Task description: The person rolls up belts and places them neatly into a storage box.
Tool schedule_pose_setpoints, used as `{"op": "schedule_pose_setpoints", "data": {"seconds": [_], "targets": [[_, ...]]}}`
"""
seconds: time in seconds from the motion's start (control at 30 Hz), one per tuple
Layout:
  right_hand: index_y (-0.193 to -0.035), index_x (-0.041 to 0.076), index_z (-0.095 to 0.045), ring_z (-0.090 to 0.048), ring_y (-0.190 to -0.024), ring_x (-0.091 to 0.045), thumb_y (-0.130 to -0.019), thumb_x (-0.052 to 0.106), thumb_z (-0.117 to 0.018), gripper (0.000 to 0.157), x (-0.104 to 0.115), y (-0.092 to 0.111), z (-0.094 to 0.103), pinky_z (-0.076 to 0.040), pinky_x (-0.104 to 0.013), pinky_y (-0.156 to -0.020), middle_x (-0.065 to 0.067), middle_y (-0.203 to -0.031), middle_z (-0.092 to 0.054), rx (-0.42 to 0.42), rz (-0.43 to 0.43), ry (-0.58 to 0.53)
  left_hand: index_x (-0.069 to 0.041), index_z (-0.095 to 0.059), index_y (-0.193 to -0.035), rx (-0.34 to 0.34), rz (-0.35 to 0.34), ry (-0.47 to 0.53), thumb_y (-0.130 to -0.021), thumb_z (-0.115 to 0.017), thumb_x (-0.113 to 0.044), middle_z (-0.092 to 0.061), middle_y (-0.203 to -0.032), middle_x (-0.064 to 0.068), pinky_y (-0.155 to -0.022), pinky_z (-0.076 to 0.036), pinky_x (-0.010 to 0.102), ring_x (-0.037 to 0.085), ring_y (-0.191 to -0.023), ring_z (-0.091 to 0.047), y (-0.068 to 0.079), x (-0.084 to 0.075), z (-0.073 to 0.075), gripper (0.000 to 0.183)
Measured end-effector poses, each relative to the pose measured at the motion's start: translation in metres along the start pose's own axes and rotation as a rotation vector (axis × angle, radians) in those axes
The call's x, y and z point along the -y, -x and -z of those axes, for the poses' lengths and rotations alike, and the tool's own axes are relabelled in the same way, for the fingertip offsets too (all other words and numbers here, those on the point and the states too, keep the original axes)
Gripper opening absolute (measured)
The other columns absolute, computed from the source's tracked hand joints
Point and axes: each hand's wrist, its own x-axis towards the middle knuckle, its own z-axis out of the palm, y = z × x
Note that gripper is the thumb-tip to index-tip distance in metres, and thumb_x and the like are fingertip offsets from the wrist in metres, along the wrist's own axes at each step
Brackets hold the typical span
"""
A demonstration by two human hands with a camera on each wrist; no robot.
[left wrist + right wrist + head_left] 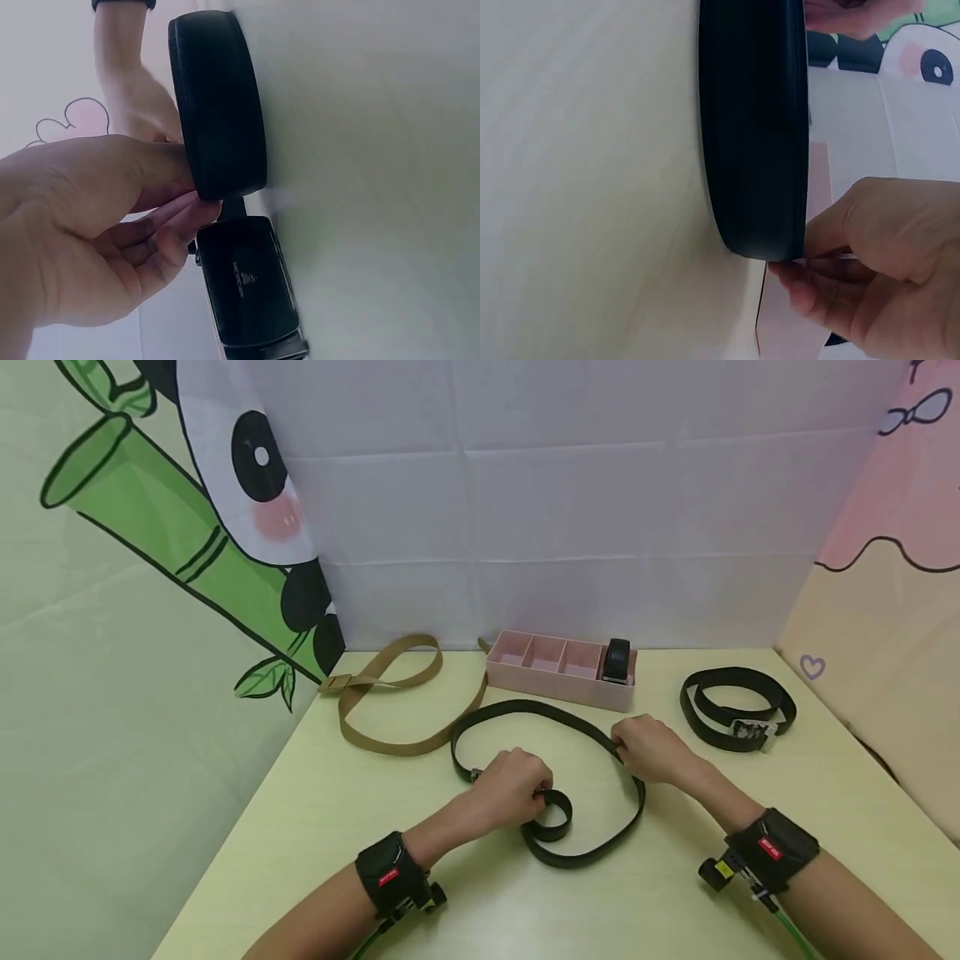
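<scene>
A black belt (527, 705) stands on edge in a wide loop on the table, one end curled into a small coil (564, 806). My left hand (512, 787) holds that coil, its thumb and fingers at the band's upper edge in the left wrist view. Just beyond these fingers shows the belt's dark plate buckle (247, 281). On the loop's right side, my right hand (654, 748) pinches the strap (754, 135) between thumb and fingers. The palm side of both hands is hidden in the head view.
Behind the loop is a pink divided box (558, 684), with a rolled black belt (617, 660) in its rightmost compartment. A tan belt (397, 748) lies at the back left, close to the loop. Another coiled black belt (738, 677) with a silver buckle sits at right.
</scene>
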Motion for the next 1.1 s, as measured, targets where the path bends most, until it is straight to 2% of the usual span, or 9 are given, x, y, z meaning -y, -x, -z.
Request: {"op": "schedule_pose_setpoints", "data": {"seconds": [0.17,0.3,0.4,0.53,0.6,0.73,0.83,0.93,1.1], "targets": [[-0.064,0.011,-0.063,-0.038,-0.061,-0.014,-0.087,-0.011,-0.064,0.032,0.012,-0.026,-0.011,-0.028,-0.026,-0.049,0.001,-0.066,-0.050,-0.039,0.149,0.056,-0.020,-0.051,-0.053,0.008,-0.015,-0.004,-0.070,-0.068,0.004,-0.028,-0.058,-0.010,-0.049,-0.018,0.019,0.006,-0.057,-0.024,-0.007,-0.001,-0.001,0.034],[-0.082,0.007,-0.079,-0.054,-0.067,-0.015,-0.088,-0.009,-0.069,0.019,0.016,-0.048,-0.027,-0.045,-0.029,-0.056,-0.005,-0.076,-0.066,-0.104,0.241,-0.025,-0.020,-0.059,-0.054,0.002,-0.019,-0.007,-0.070,-0.070,0.003,-0.031,-0.054,-0.011,-0.049,-0.019,0.020,0.006,-0.056,-0.025,-0.014,0.004,-0.004,0.030],[-0.095,0.004,-0.081,-0.063,-0.076,-0.017,-0.090,-0.003,-0.072,0.012,0.018,-0.057,-0.036,-0.054,-0.034,-0.065,-0.007,-0.085,-0.073,-0.114,0.249,-0.094,-0.018,-0.059,-0.054,0.003,-0.024,0.001,-0.072,-0.071,0.003,-0.027,-0.053,-0.010,-0.048,-0.017,0.020,0.007,-0.054,-0.022,-0.019,0.008,-0.006,0.030],[-0.101,0.001,-0.079,-0.065,-0.078,-0.018,-0.093,0.009,-0.073,0.013,0.027,-0.045,-0.030,-0.055,-0.036,-0.066,-0.008,-0.090,-0.073,-0.111,0.151,-0.059,-0.018,-0.055,-0.054,0.006,-0.024,0.011,-0.072,-0.070,0.004,-0.023,-0.054,-0.010,-0.046,-0.014,0.019,0.006,-0.052,-0.018,-0.022,0.012,-0.008,0.032],[-0.088,0.004,-0.076,-0.060,-0.069,-0.018,-0.092,0.013,-0.073,0.011,0.036,-0.028,-0.019,-0.051,-0.035,-0.057,-0.006,-0.080,-0.068,-0.110,0.063,0.024,-0.019,-0.052,-0.054,0.007,-0.016,0.011,-0.072,-0.069,0.004,-0.022,-0.055,-0.010,-0.046,-0.013,0.019,0.006,-0.052,-0.017,-0.023,0.014,-0.007,0.034],[-0.057,0.014,-0.052,-0.041,-0.051,-0.014,-0.089,0.020,-0.074,0.039,0.061,0.013,0.001,-0.034,-0.030,-0.041,0.003,-0.056,-0.044,-0.061,-0.113,0.122,-0.019,-0.045,-0.054,0.000,0.009,0.001,-0.073,-0.069,0.004,-0.019,-0.057,-0.008,-0.047,-0.012,0.021,0.008,-0.054,-0.014,-0.023,0.020,-0.003,0.038],[-0.051,0.018,-0.039,-0.033,-0.046,-0.012,-0.088,0.029,-0.075,0.052,0.075,0.036,0.005,-0.026,-0.028,-0.039,0.008,-0.050,-0.029,-0.004,-0.197,0.103,-0.020,-0.040,-0.055,-0.008,0.034,-0.017,-0.074,-0.068,0.005,-0.016,-0.059,-0.007,-0.048,-0.011,0.022,0.008,-0.055,-0.012,-0.024,0.024,-0.001,0.042],[-0.048,0.020,-0.036,-0.032,-0.044,-0.010,-0.087,0.030,-0.072,0.054,0.080,0.044,0.001,-0.024,-0.026,-0.039,0.011,-0.048,-0.024,0.032,-0.246,0.054,-0.019,-0.037,-0.055,-0.003,0.052,-0.023,-0.075,-0.067,0.005,-0.015,-0.059,-0.007,-0.048,-0.011,0.021,0.009,-0.055,-0.012,-0.024,0.028,-0.002,0.043],[-0.048,0.021,-0.034,-0.026,-0.045,-0.008,-0.080,0.013,-0.066,0.046,0.071,0.035,-0.008,-0.021,-0.025,-0.041,0.011,-0.050,-0.023,0.028,-0.264,-0.010,-0.019,-0.048,-0.056,0.017,0.041,-0.035,-0.077,-0.067,0.003,-0.022,-0.057,-0.008,-0.048,-0.015,0.021,0.008,-0.054,-0.018,-0.024,0.028,-0.003,0.037]]}}
